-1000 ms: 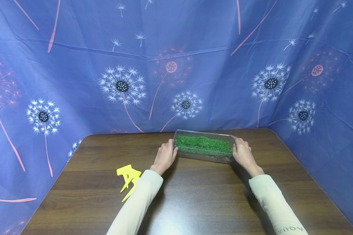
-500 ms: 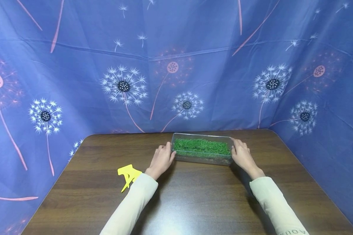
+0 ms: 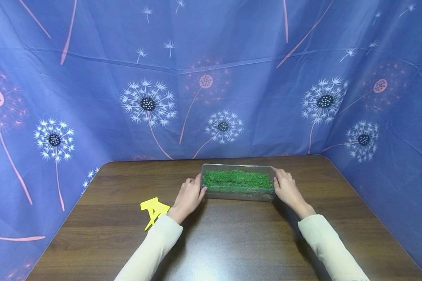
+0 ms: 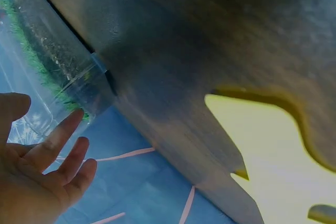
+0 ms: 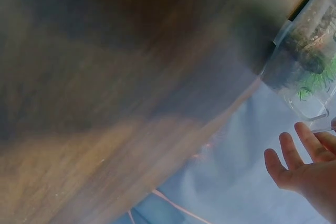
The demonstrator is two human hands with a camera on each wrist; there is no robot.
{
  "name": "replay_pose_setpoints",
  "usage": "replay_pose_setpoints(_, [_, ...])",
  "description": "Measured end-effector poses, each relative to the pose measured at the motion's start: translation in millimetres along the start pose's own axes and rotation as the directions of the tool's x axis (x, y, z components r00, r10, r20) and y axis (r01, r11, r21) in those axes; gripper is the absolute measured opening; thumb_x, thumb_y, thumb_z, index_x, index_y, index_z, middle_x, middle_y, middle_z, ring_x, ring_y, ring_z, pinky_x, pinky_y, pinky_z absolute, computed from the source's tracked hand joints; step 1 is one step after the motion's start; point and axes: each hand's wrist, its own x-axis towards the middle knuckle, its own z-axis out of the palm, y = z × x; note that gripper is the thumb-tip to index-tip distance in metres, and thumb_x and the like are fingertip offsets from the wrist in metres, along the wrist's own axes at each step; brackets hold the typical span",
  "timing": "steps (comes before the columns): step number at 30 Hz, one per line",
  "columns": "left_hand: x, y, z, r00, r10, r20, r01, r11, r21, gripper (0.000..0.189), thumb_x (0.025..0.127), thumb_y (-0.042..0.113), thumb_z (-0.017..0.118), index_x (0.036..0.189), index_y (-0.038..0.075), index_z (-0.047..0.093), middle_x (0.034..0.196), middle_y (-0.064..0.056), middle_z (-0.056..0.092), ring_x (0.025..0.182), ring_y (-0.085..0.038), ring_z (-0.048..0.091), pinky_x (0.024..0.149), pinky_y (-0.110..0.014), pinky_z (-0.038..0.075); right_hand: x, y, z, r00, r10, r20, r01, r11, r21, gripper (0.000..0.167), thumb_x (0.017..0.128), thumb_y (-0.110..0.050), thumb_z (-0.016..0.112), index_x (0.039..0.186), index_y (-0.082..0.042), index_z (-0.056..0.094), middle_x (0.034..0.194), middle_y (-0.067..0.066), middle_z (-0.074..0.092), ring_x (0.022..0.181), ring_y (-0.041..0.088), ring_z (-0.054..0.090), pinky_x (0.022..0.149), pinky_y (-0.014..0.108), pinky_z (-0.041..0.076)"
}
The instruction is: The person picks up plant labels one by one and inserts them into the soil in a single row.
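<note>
A long clear planter (image 3: 239,195), filled with soil and short green grass (image 3: 237,179), stands near the back of the wooden table. My left hand (image 3: 188,196) holds its left end, thumb toward the front corner. At the right end, my right hand (image 3: 287,190) grips between thumb and fingers. The left wrist view shows the index finger at the planter's end wall (image 4: 89,87) and the other fingers spread below. In the right wrist view, fingertips meet the rim (image 5: 315,120), while the thumb is mostly cut off by the frame edge.
Yellow T-shaped plant labels (image 3: 150,204) lie overlapping on the table (image 3: 232,238), left of my left forearm, which partly covers them. A blue dandelion-print cloth (image 3: 263,128) hangs right behind the table's back edge and along both sides.
Both hands have slid the planter a little left and toward me, and it now sits squarer to the back edge. My left forearm has shifted left, over more of the yellow labels.
</note>
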Motion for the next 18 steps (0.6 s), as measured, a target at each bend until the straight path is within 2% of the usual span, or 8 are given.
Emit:
replay_pose_setpoints(10, [-18.7,-3.1,-8.2,0.999,0.032,-0.012,-0.032,1.000,0.002,0.053,0.090,0.029,0.056,0.129,-0.006,0.044,0.102,-0.016,0.067,0.099,-0.030,0.057,0.084,-0.043,0.046,-7.3,-9,1,0.999,-0.019,0.034,0.019,1.000,0.015,0.043,0.091,-0.006,0.044,0.133,0.002,0.040,0.125,0.025,0.048,0.112,0.044,0.042,0.086,0.061,0.034])
replay_pose_setpoints(18, [-31.3,-5.8,-18.9,0.999,0.034,-0.010,-0.033,0.999,0.009,0.056,0.088,0.030,0.059,0.128,-0.007,0.045,0.099,-0.015,0.068,0.095,-0.030,0.058,0.080,-0.043,0.047,-11.9,-19,2,0.998,-0.047,0.045,0.046,0.999,0.022,0.043,0.091,-0.005,0.045,0.133,0.002,0.041,0.124,0.023,0.050,0.111,0.042,0.043,0.085,0.059,0.035])
